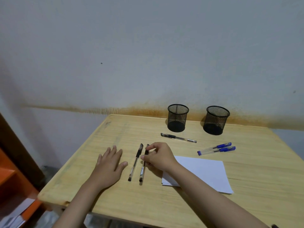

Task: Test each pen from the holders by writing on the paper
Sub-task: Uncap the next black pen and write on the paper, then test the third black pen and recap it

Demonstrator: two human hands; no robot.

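Note:
Two black pens lie side by side on the wooden table. My right hand pinches the right one at its grip, thumb and forefinger on it. The left black pen lies free. My left hand rests flat on the table beside them, fingers spread. A third black pen lies in front of the two empty black mesh holders. Two blue pens lie together at the right. White paper sits at the right, partly under my right forearm.
The table stands against a stained white wall. An orange shelf with papers stands at the lower left, beyond the table's left edge. A dark object peeks in at the bottom right corner.

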